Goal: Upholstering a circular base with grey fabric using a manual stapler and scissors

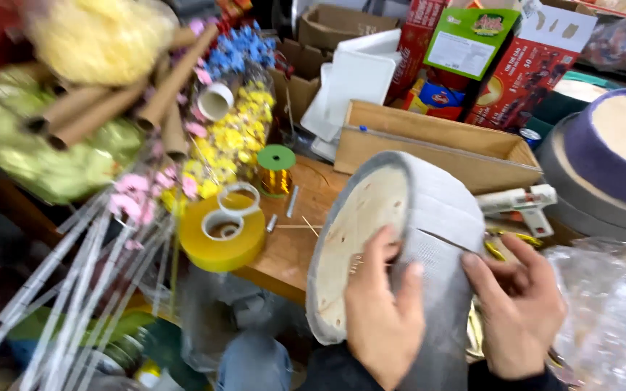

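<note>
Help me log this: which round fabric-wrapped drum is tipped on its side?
The grey drum held by both hands, its pale round face sideways; the purple-topped one sits flat.

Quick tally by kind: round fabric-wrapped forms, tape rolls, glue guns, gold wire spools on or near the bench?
Round fabric-wrapped forms: 2, the grey form held by the left hand and right hand, and the purple form
Tape rolls: 2
Glue gun: 1
Gold spool: 1
Total: 6
</note>
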